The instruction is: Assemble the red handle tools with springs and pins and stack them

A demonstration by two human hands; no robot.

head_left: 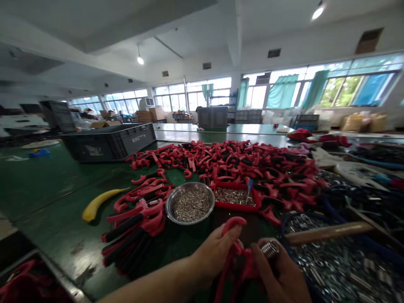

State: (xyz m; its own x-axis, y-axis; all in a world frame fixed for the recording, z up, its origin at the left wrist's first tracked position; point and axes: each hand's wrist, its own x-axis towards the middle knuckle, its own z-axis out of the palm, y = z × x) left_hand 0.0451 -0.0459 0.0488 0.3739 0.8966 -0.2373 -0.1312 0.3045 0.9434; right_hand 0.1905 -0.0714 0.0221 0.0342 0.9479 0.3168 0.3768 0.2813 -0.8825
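My left hand (211,248) is closed around a red clamp-like tool (232,242) with a curved hooked tip, just in front of the bowl. Its lower part runs down between my hands toward the bottom edge, blurred and partly hidden. My right hand (280,273) is closed on a shiny coil spring (270,249), beside the tool's right part. Beyond my hands stand a metal bowl (168,206) of small metal pieces and a red tray (235,206) of small pins, with a blue-handled tool (249,187) stuck in it.
Similar red-and-black tools form a large heap (233,160) behind the bowl and a smaller stack (142,219) at its left. A banana (97,204) and a grey crate (104,145) lie farther left. At right, a wooden handle (331,232) crosses a container of metal parts (344,269).
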